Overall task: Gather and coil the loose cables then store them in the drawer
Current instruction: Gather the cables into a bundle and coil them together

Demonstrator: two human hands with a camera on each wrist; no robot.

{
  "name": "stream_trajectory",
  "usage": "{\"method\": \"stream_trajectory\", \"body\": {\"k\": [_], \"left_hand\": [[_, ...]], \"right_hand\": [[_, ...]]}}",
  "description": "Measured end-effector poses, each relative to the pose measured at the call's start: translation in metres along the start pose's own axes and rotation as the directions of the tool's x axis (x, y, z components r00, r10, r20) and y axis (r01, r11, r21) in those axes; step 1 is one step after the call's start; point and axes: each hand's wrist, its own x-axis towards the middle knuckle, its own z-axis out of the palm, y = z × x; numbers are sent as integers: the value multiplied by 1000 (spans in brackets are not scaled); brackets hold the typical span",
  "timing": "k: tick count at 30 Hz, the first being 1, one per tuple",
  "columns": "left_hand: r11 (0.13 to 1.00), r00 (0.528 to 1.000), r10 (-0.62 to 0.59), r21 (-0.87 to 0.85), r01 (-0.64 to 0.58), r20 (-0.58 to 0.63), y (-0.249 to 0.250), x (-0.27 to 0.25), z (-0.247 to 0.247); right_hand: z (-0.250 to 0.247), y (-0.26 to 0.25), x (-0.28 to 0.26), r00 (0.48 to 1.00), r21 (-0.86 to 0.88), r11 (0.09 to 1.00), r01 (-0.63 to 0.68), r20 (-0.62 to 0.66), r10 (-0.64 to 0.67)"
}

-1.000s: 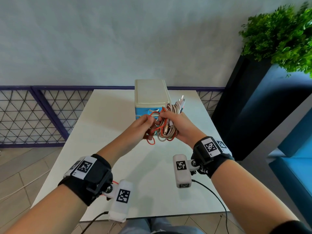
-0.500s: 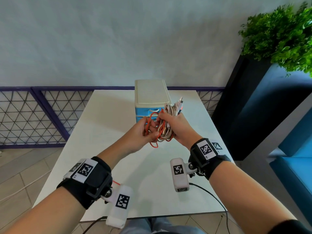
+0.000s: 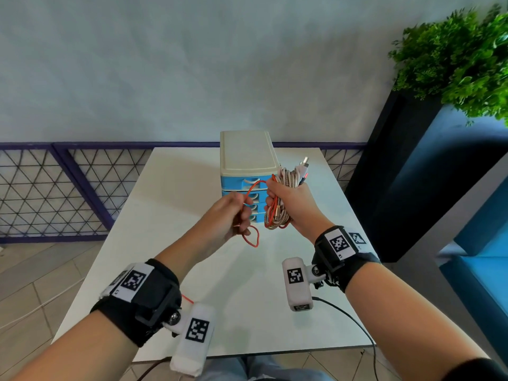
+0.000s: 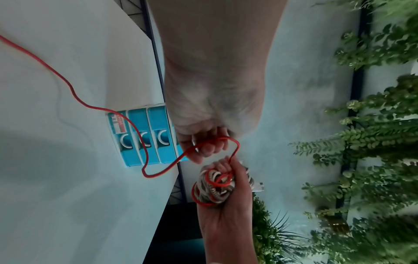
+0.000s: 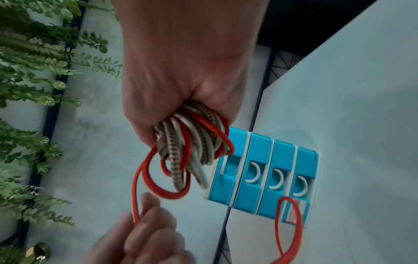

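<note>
Your right hand [image 3: 291,200] has its grip wrapped round the coiled cable bundle [image 3: 277,213], held above the desk [image 3: 170,199] just in front of the drawer unit [image 3: 244,171]. Your left hand [image 3: 233,215] pinches the loose red cable [image 3: 254,188] beside that grip; its tail loops below, possibly touching the desk.

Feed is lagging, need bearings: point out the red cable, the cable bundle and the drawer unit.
red cable [image 3: 254,186], head view, arc between the hands
cable bundle [image 5: 199,142], right wrist view, coils below the fist
drawer unit [image 3: 246,152], head view, cream top
</note>
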Motion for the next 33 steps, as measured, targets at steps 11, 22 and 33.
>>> {"method": "stream_trajectory", "body": {"k": [11, 22, 33], "left_hand": [[973, 982, 167, 174, -149, -93, 11, 6, 25], [956, 997, 27, 292, -3, -78, 17, 3, 19], [818, 800, -499, 487, 308, 332, -9, -23, -9]], "right_hand": [[12, 5, -6, 994, 51, 998, -38, 106, 32], [12, 7, -7, 965, -20, 993, -118, 233, 119], [-14, -16, 3, 989, 136, 989, -64, -122, 81]]}}
